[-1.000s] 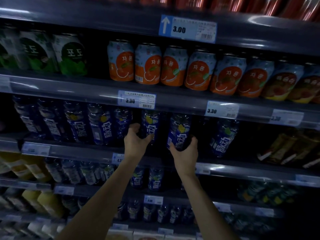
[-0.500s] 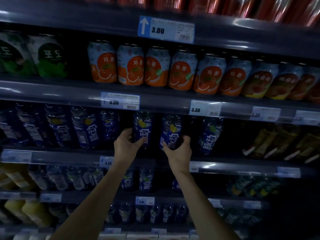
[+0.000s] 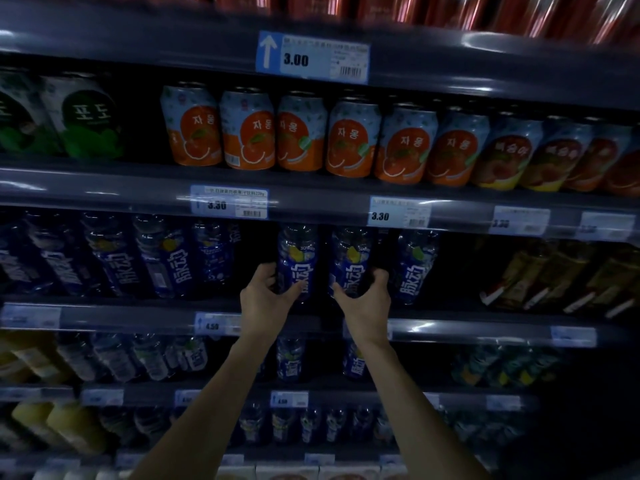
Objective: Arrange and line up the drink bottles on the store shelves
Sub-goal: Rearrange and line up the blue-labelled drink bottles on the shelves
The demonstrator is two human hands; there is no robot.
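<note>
Shelving: dark store shelves (image 3: 485, 327) in dim light, several tiers stacked, each front edge carrying price tags.
Left hand: the left hand (image 3: 265, 299) reaches up to the middle tier, thumb and fingers curled round the lower part of a blue bottle (image 3: 297, 261), clasping it.
Right hand: the right hand (image 3: 367, 301) reaches up beside it, thumb on the left side and fingers on the right side of a second blue bottle (image 3: 349, 261), wrapped around its lower part.
Held bottles: both stand upright near the front edge of the middle tier, side by side with a narrow dark gap between them.
Neighbouring bottle: a third blue bottle (image 3: 414, 268) stands just beside the right hand, on the same tier.
Left group: a row of blue bottles (image 3: 152, 261) fills the same tier further left, with an empty dark gap between that row and the left hand's bottle.
Tier above: orange cans (image 3: 301, 133) in a row, green-labelled cans (image 3: 90, 119) to their left, peach-coloured cans (image 3: 554, 154) to their right.
Price tags: a blue tag reading 3.00 (image 3: 311, 58) on the top edge; a tag reading 3.30 (image 3: 398, 213) directly above the held bottles.
Tier below: more blue-labelled bottles (image 3: 290, 358) behind the forearms.
Right side: yellowish packets (image 3: 554, 275), blurred, contents unclear.
</note>
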